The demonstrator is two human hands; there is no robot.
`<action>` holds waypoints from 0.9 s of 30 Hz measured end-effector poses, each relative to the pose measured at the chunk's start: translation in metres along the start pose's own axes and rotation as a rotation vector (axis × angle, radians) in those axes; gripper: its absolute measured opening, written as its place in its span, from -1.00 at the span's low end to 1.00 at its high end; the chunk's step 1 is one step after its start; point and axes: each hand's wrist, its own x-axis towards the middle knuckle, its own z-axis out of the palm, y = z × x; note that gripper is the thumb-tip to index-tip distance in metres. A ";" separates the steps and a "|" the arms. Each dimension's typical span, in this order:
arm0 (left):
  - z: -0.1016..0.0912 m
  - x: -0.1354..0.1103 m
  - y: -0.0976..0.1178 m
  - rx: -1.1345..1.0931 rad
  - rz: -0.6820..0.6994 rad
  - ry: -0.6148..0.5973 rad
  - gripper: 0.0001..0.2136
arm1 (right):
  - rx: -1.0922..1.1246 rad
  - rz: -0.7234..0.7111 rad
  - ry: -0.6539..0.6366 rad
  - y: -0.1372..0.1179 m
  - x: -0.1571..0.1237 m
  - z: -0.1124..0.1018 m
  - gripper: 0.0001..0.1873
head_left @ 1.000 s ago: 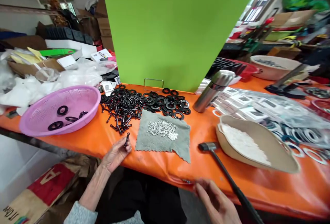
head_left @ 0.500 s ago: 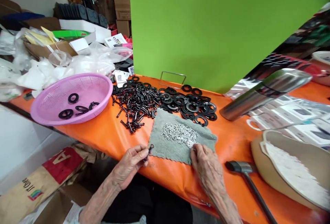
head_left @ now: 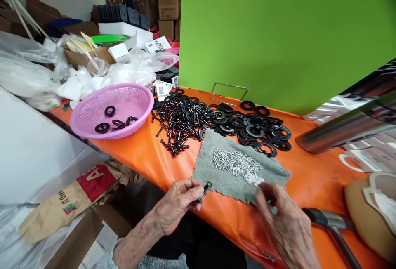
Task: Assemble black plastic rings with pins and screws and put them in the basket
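My left hand (head_left: 182,203) pinches a small black rod with a ring end (head_left: 204,190) between thumb and fingers, just off the near left edge of the grey cloth (head_left: 207,166). On that cloth lies a heap of small silvery pins (head_left: 232,161), with a little pile of tiny white pieces (head_left: 254,179) at its near right side. Beside those white pieces, my right hand (head_left: 281,215) has its fingers curled, thumb and fingertips close together over the cloth's near edge. Whatever sits between them is too small or hidden to make out.
Behind the cloth are a heap of black rods (head_left: 182,124) and a pile of black rings (head_left: 247,124). A pink basket (head_left: 81,126) holds several black rings at left. On the right are a hammer (head_left: 328,218), a steel flask (head_left: 334,130) and a tan container (head_left: 359,203).
The camera view has turned, shifting the scene rightward and cutting off part of the flask and container. My right hand has drawn slightly back from the white pieces; my left still holds the rod.
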 end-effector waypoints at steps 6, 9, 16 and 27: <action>0.003 -0.004 -0.003 0.187 0.064 0.029 -0.63 | 0.679 0.367 -0.114 -0.053 -0.008 -0.024 -0.67; 0.006 -0.010 -0.006 0.499 0.229 0.083 -0.79 | 0.879 0.453 -0.184 -0.079 -0.014 -0.030 -0.70; 0.014 -0.019 -0.008 0.709 0.394 0.152 -0.92 | 0.954 0.512 -0.096 -0.092 -0.036 -0.021 -0.76; 0.013 -0.022 -0.006 0.255 0.037 -0.010 -0.60 | 0.856 0.226 -0.142 -0.094 -0.031 -0.016 -0.84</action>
